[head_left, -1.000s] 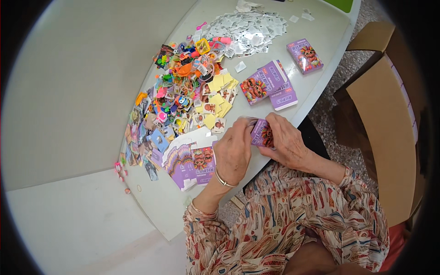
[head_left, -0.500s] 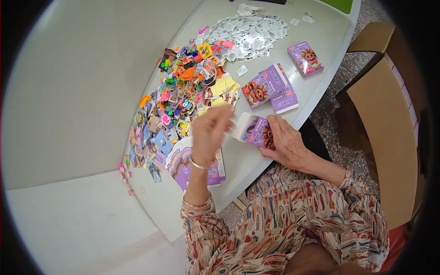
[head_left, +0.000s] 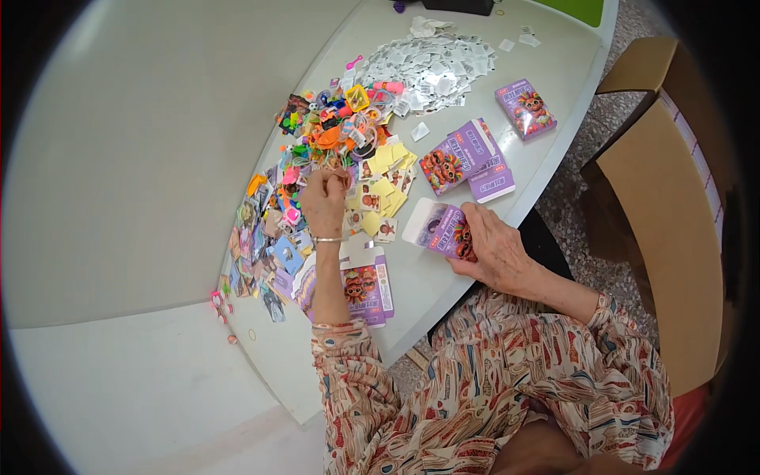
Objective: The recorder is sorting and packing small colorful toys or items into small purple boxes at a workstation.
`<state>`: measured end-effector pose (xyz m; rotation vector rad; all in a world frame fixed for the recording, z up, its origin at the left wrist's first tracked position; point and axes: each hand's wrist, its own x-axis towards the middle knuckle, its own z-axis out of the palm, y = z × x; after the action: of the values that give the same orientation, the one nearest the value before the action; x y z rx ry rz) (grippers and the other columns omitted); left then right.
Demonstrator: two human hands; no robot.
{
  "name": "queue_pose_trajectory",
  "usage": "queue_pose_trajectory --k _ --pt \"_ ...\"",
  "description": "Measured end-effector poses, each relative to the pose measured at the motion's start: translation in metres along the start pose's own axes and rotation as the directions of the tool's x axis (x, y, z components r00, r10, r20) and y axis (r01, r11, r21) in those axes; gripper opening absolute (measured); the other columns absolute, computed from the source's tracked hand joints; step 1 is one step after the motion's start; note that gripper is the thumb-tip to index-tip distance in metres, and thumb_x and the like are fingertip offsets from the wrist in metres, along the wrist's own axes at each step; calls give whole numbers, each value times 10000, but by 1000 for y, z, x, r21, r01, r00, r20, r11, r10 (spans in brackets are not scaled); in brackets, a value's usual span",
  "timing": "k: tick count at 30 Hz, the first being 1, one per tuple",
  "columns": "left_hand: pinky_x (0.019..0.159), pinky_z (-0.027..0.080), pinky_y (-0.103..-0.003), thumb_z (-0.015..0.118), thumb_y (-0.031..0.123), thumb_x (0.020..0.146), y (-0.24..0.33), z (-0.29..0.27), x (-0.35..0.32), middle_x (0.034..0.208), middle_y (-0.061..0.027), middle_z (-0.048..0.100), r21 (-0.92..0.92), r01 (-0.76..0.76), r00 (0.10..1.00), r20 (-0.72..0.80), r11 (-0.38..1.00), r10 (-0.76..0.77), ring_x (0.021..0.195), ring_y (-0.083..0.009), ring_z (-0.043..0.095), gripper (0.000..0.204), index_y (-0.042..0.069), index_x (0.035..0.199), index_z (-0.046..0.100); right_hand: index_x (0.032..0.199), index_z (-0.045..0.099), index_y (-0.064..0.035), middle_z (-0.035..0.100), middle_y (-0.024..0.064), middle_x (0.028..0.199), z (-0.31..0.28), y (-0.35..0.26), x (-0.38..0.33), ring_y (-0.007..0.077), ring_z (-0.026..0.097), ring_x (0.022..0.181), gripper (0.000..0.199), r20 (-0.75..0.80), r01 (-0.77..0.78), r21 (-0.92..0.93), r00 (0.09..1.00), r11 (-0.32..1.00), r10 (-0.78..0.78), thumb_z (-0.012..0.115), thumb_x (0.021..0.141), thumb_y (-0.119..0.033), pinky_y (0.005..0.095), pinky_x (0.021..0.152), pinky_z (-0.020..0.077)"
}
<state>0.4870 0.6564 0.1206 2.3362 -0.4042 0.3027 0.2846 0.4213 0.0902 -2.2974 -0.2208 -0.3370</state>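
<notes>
White desk [head_left: 412,293] with a rounded edge carries nearly everything, and a big brown carton [head_left: 661,245] stands beyond it on the right. Colourful little toys [head_left: 328,138] lie heaped towards the left, with yellow and picture cards [head_left: 384,190] beside them and small whitish packets [head_left: 431,63] spread farther up. Some purple boxes [head_left: 442,168] lie right of the cards.

The right hand [head_left: 495,252] is clamped on the opened box [head_left: 445,227], holding it by the near edge of the desk, its white flap [head_left: 419,218] sticking out to the left. What changes from the earlier views is the left hand [head_left: 323,204]: it leaves the box and is now at the toys, fingers bunched, though I cannot tell whether they grip anything. So the right hand alone steadies the opened box, flap unfolded
</notes>
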Motion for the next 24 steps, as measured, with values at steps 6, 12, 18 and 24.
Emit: queue_pose_trajectory --k 6,12,18,24 --pt "581 465 -210 509 8 931 93 -28 -37 831 -51 659 -494 196 969 231 847 -90 663 -78 582 124 -27 990 612 1315 298 74 501 236 1102 -4 2 6 377 543 1028 844 49 -72 26 996 997 70 780 701 -248 416 842 487" --pt "611 494 -241 509 -38 910 117 1 -79 821 -72 666 -470 -16 967 216 882 132 701 -144 620 142 8 975 626 1365 259 59 495 234 1115 -8 -5 8 386 558 1025 917 80 -63 -25 995 998 65 792 687 -254 413 799 508" --pt "793 421 -380 641 14 692 130 20 -99 951 -61 578 230 -575 814 258 785 520 898 -250 530 253 27 945 645 1357 286 13 510 211 1068 -11 -5 4 370 595 936 894 55 -25 7 998 1000 25 799 674 -251 408 740 518" --pt "864 329 -395 621 13 766 130 8 -96 1000 -110 604 34 -541 751 469 841 464 963 -257 509 295 9 1061 627 1322 333 -20 485 156 970 -6 -3 1 334 598 829 795 -12 44 66 999 997 -43 770 684 -206 414 633 516"
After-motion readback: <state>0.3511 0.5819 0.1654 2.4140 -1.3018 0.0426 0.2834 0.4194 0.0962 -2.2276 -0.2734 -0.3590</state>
